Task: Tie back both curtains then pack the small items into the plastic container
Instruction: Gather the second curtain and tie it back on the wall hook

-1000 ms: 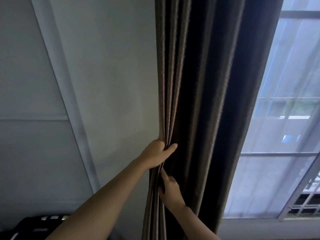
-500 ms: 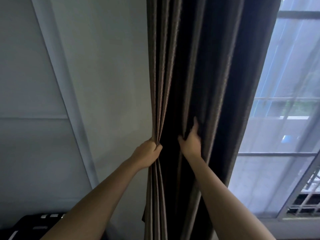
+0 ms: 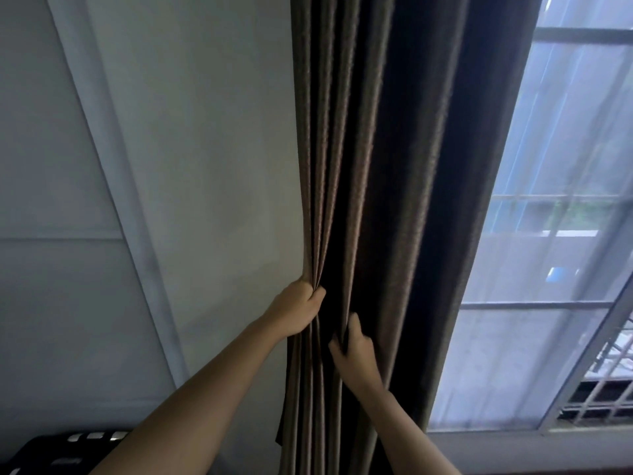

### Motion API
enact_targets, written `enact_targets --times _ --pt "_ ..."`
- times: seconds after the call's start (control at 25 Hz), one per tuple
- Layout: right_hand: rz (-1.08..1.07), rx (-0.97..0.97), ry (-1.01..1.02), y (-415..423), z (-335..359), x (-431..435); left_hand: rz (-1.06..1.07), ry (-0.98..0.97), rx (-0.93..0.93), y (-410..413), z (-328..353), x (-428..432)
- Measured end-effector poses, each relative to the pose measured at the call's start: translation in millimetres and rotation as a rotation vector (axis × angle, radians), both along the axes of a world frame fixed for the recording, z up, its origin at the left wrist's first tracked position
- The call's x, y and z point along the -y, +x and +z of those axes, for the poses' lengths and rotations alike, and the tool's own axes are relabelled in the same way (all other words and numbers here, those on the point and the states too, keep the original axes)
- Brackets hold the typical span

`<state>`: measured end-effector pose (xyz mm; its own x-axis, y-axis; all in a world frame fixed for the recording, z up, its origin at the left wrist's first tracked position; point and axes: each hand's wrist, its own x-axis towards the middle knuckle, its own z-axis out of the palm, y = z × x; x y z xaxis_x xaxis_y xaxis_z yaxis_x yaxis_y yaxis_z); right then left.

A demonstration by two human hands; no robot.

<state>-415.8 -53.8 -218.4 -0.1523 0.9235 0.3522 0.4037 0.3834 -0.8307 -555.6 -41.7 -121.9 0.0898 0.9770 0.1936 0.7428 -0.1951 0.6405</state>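
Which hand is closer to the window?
The right hand. It pinches a curtain fold nearer the window; the left hand grips the folds at the curtain's far edge, by the wall.

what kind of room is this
Probably a room in a home, perhaps a bedroom. A heavy brown curtain hangs beside a window with sheer fabric and an outside grille, next to a plain white wall.

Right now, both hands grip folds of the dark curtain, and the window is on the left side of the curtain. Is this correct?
Not quite. The window is on the right side of the curtain, not the left; the left side is plain wall. The head view shows this. The rest holds: the left hand and right hand both grip folds.
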Motion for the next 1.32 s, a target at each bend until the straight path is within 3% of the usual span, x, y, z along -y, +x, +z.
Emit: enact_targets --times 0.24,0.4,0.44,0.56,0.64,0.76,0.84,0.92,1.04,1.16,1.32 --pt "-0.052 0.296 0.003 -23 -24 2 -0.145 -0.095 0.187 27 9 11" --pt "0.014 0.326 -0.049 -15 -13 16 0.007 0.069 0.058 31 9 2" --pt "-0.042 0.29 0.059 -6 -2 21 0.06 0.097 -0.012 28 7 -1" --pt "-0.441 0.006 0.695 19 60 15 0.092 0.108 -0.064 17 -1 -7" --pt "-0.528 -0.166 0.842 34 124 -2 0.099 0.123 -0.071 12 -2 -9" --pt "-0.382 -0.205 0.585 50 211 -31 0.136 0.144 -0.075 13 -2 -9" --pt "-0.348 -0.105 0.414 56 220 -48 0.149 0.139 -0.08 15 -2 -7" --pt "-0.386 0.092 0.354 56 182 -58 0.127 0.132 -0.048 16 -3 -7" --pt "-0.27 0.27 0.192 54 83 -54 0.105 0.132 -0.096 16 0 -6" --pt "-0.106 0.328 0.036 51 8 -32 0.086 0.115 -0.136 18 4 -4" --pt "0.025 0.341 0.022 32 -14 -20 0.058 0.08 -0.131 29 8 0"
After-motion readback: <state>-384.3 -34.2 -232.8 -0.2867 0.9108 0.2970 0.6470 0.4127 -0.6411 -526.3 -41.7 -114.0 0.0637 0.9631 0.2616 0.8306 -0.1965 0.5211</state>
